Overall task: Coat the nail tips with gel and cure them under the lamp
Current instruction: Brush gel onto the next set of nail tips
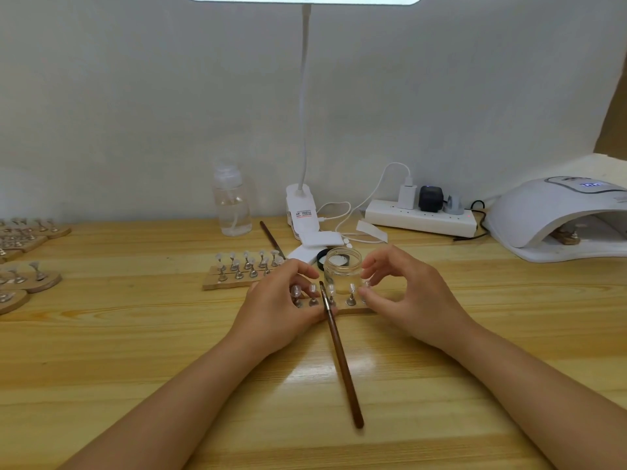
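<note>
Your two hands sit at either end of a small wooden strip (356,311) that carries a row of clear nail tips (330,289) on little metal stands, its long axis running left to right across the table (135,368), square to your forearms. Your left hand (281,310) has its fingers curled over the strip's left end and seems to be pinning it. The brush (341,354) lies against that hand's thumb side (whether the thumb actually pinches it or it merely leans there, you cannot tell from here). Its bristle end points far, in among the tips, and its handle runs back toward you and slightly right. Your right hand (403,296) curls at the right end, thumb and forefinger closing on the last tip or its stand; contact looks likely but is not certain. The open glass jar (342,266) stands just beyond the strip, between your hands, its black lid (322,259) beside it. The curing lamp (556,218) is far right, mouth facing left, with another stand already inside. So the strip's eventual travel is rightward and away, and your right hand is the nearer one. A second loaded strip (237,273) waits far left of the jar.
</note>
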The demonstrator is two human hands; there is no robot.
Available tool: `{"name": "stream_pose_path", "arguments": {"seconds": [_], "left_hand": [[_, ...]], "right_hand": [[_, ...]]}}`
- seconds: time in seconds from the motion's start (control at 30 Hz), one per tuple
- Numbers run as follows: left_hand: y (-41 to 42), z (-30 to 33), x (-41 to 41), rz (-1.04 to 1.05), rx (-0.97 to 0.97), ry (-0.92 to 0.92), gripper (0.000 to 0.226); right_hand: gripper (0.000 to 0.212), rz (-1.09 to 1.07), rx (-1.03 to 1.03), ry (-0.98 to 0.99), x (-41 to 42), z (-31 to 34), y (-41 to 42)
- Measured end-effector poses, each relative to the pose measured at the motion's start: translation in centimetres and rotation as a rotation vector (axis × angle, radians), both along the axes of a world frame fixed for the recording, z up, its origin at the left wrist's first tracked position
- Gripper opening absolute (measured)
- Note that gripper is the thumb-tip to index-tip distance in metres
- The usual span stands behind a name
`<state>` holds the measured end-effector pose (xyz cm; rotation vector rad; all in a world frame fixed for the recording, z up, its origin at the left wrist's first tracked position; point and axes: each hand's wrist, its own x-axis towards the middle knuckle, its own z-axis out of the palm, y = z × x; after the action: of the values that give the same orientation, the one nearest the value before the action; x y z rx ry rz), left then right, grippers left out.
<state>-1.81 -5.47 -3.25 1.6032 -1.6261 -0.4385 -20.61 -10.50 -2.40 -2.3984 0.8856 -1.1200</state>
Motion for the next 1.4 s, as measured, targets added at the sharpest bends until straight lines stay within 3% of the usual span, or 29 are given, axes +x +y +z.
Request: {"name": "stream_pose_path", "arguments": {"seconds": [0.1, 0.2, 0.33, 0.47, 0.63, 0.97, 1.07, 1.23, 1.4], "left_hand": [[0.2, 0.2, -0.1, -0.008, -0.019, -0.026, 0.038], [0.4, 0.4, -0.2, -0.035, -0.061, -0.075, 0.04], [0.6, 0.5, -0.4, -0.049, -0.103, -0.091, 0.043], [0.6, 0.5, -0.3, -0.041, -0.116, -0.072, 0.045], [0.5, 0.4, -0.3, -0.036, -0.122, -0.057, 0.047], [0.4, 0.4, -0.3, -0.027, -0.073, 0.038, 0.055], [0.2, 0.3, -0.2, -0.018, -0.008, 0.023, 0.054], [0.1, 0.2, -0.1, -0.019, 0.01, 0.001, 0.048], [0.1, 0.1, 0.0, -0.046, 0.02, -0.016, 0.047]], "right_hand": [[0.036, -0.069, -0.1, 0.01, 0.0, -0.2, 0.0], [0.01, -0.127, -0.289, -0.054, 0.3, 0.4, 0.4], [0.022, -0.007, -0.38, 0.009, 0.6, 1.2, 1.8], [0.026, 0.049, -0.268, 0.228, 1.5, 0.6, 3.1], [0.036, 0.131, -0.077, 0.265, 2.5, 0.2, 3.4], [0.019, 0.275, 0.536, -0.221, 2.0, 2.8, 3.1], [0.011, 0.163, 0.523, -0.312, 0.6, 4.1, 1.7], [0.014, -0.127, 0.287, -0.057, -1.9, 3.3, -0.7], [0.019, -0.183, 0.139, 0.289, -2.1, 1.5, -1.4]]}}
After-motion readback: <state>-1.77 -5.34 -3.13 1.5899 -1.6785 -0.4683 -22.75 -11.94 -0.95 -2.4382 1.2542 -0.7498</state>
